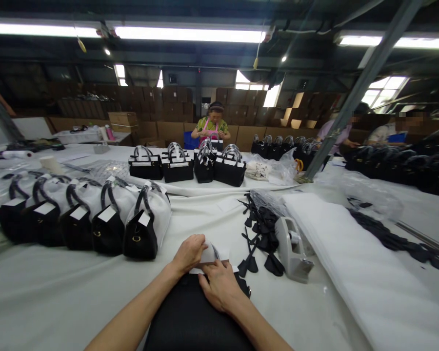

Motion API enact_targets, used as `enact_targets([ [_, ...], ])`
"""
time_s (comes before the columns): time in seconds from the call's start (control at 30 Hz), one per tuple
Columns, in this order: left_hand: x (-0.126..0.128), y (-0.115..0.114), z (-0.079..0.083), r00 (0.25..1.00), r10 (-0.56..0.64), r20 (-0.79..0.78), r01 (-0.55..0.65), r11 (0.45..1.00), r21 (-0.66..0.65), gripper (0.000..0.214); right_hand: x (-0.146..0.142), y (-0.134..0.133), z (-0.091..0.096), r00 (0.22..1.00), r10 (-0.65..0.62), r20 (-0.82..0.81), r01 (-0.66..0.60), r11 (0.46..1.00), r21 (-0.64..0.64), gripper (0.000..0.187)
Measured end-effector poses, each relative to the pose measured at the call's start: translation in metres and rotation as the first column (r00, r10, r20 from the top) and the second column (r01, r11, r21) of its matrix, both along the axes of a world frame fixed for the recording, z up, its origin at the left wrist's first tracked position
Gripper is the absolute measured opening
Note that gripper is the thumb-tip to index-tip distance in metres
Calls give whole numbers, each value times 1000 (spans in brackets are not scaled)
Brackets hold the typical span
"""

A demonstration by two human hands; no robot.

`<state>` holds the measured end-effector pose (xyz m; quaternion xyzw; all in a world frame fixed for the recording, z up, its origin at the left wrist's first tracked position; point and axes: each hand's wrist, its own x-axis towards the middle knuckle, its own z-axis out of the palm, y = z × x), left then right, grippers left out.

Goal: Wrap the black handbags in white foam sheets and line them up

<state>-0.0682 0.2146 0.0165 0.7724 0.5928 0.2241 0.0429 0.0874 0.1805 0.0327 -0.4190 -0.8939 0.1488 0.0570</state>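
Observation:
A black handbag (197,319) lies right in front of me on the white-covered table, its top edge pointing away. Around that edge show white sheets and a brown strip. My left hand (190,253) is closed, pinching a thin white sheet (208,254) raised above the bag's top. Beside it, my right hand (221,286) grips the top edge, thumb on the near face and fingers over the rim. Part of the bag's opening is hidden by my hands. A small metal ring (249,291) shows at its right side.
Several black handbags (141,239) with white wrapping stand in a row at left; more bags (178,171) stand ahead. On the right are a grey tape dispenser (293,251), black tag-like pieces (265,239) and a white foam sheet (336,243). A co-worker (211,124) works opposite.

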Motion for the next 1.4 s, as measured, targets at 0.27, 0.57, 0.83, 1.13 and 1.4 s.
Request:
enact_targets([
  [0.27, 11, -3, 86, 992, -106, 65, 90, 972, 216, 18, 2, -6, -4, 1000, -13, -24, 14, 998, 68, 36],
  [0.57, -14, -26, 95, 990, -68, 123, 42, 979, 200, 8, 9, 0, -11, 963, -71, -261, 106, 987, 122, 16],
  [0.83, 9, -112, 61, 996, 57, 73, -75, 956, 284, 28, 12, 11, -8, 870, 64, -489, 63, 969, 238, 24],
  [1.13, 58, -179, -22, 936, 53, -349, -100, 988, -117, 115, -35, 29, 10, 922, 262, 283, -305, 945, 119, 38],
  [1.4, 62, -181, -23, 919, 128, -372, -163, 984, -64, 109, -40, 34, -8, 881, 343, 326, -390, 916, 89, 35],
])
